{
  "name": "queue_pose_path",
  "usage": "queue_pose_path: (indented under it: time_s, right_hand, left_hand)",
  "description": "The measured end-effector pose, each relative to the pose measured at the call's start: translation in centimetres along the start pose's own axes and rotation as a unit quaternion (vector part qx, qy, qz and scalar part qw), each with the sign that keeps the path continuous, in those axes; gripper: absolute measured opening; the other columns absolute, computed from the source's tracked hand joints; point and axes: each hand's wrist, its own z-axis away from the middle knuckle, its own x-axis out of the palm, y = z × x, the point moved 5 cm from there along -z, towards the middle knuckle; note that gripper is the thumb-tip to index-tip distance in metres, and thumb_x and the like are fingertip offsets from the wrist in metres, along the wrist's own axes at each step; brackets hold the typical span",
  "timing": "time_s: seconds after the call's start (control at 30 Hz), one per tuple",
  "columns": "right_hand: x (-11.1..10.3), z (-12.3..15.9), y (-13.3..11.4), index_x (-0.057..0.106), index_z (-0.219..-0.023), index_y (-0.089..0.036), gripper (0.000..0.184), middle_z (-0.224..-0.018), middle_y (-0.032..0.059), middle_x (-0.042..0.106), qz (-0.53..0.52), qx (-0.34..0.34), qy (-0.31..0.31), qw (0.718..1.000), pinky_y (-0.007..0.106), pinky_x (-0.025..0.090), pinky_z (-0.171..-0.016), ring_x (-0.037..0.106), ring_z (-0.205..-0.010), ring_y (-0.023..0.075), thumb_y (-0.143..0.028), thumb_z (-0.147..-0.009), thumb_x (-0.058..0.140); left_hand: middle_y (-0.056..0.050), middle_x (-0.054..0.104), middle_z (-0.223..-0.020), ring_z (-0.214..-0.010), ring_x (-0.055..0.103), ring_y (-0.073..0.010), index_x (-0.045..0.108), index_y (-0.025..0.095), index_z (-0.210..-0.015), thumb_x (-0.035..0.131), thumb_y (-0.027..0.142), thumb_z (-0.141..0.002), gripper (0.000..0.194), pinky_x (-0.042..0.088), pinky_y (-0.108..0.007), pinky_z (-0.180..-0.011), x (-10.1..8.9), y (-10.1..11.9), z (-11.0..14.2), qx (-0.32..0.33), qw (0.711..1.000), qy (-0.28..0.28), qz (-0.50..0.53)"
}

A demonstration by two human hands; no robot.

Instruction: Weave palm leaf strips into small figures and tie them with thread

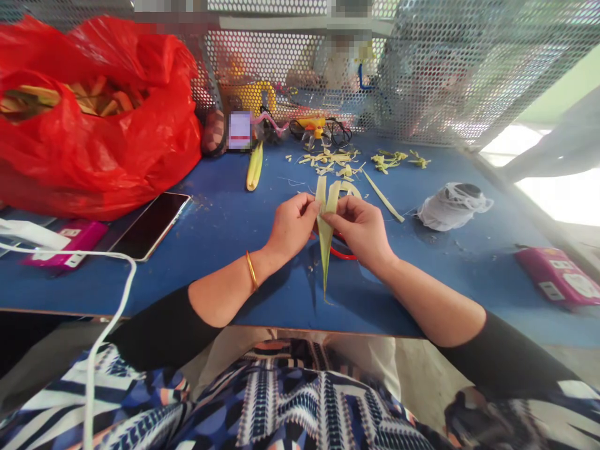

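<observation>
A pale green leaf strip (325,240), split into two flaps at its top and tapering to a point below, is held upright over the blue table. My left hand (293,224) pinches its left side. On the other side my right hand (360,228) grips it between thumb and fingers. Behind and beneath the leaf lies a pair of scissors with red handles (344,254), mostly hidden by my hands. Just beyond my fingers are scattered leaf scraps (330,161) and a thin strip (383,197).
A red plastic bag (154,125) full of husks stands at the left, near a phone (150,226) and a white cable (124,294). A yellow-green husk piece (254,167) lies ahead. White thread spool (452,206) and pink packet (560,275) sit right. Perforated metal panel (290,62) borders the back.
</observation>
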Motion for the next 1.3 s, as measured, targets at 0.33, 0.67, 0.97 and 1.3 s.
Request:
queue_pose_path:
  time_s: [0.33, 0.67, 0.97, 1.3]
  right_hand:
    - [0.5, 0.7, -0.1, 0.056, -0.069, -0.021, 0.016, -0.061, -0.0034, 0.059, -0.018, 0.017, -0.019, 0.999, 0.027, 0.041, -0.054, 0.052, -0.056, 0.0114, -0.028, -0.067, 0.070]
    - [0.4, 0.9, -1.4, 0.056, -0.064, -0.020, 0.015, -0.055, -0.0060, 0.054, -0.016, -0.032, 0.008, 0.999, 0.023, 0.037, -0.052, 0.046, -0.053, 0.0079, -0.026, -0.070, 0.068]
    - [0.6, 0.4, 0.6, 0.052, -0.066, -0.021, 0.024, -0.055, -0.0048, 0.055, -0.052, 0.049, -0.014, 0.997, 0.025, 0.040, -0.050, 0.050, -0.051, 0.0099, -0.036, -0.071, 0.070]
    - [0.0, 0.5, -0.8, 0.055, -0.065, -0.020, 0.018, -0.058, -0.0060, 0.053, -0.056, -0.028, 0.028, 0.998, 0.025, 0.039, -0.056, 0.046, -0.055, 0.0084, -0.029, -0.073, 0.069]
  left_hand:
    - [0.005, 0.055, -0.054, -0.043, 0.051, -0.0090, 0.054, 0.020, -0.068, 0.052, 0.021, -0.087, 0.019, 0.041, -0.021, -0.043, -0.4, -0.1, -0.3, 0.015, 1.000, 0.019, -0.008]
    - [0.006, 0.052, -0.049, -0.042, 0.049, -0.0090, 0.054, 0.019, -0.066, 0.054, 0.020, -0.086, 0.020, 0.036, -0.020, -0.043, -0.7, 0.0, -0.5, 0.018, 0.999, 0.030, -0.027]
    - [0.004, 0.058, -0.057, -0.044, 0.054, -0.0083, 0.057, 0.017, -0.074, 0.057, 0.015, -0.085, 0.012, 0.042, -0.018, -0.043, -0.3, -0.1, -0.4, -0.022, 0.999, 0.019, 0.018]
    - [0.005, 0.055, -0.053, -0.042, 0.051, -0.0063, 0.055, 0.016, -0.069, 0.054, 0.014, -0.090, 0.021, 0.039, -0.016, -0.042, 0.3, -0.7, 0.0, -0.064, 0.996, 0.004, 0.061]
